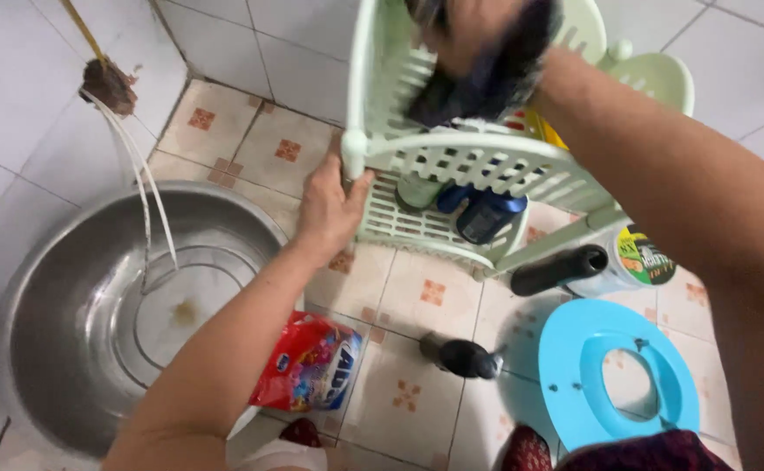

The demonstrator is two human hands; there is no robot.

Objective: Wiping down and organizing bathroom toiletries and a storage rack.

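The pale green plastic rack (452, 166) stands tilted against the tiled corner. The left hand (330, 209) is closed around the rack's front left post. The right hand (478, 44), above the rack's upper shelf, is clenched around a dark cloth (487, 83) pressed against the slats. Bottles (478, 214) lie on the rack's lower shelf. Left of the rack, water runs into a steel basin (68, 323). Below the rack lie a red detergent bag (312, 366) and a blue seat ring (617, 375).

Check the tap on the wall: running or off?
Running: thin streams of water fall from the tap into the large steel basin.
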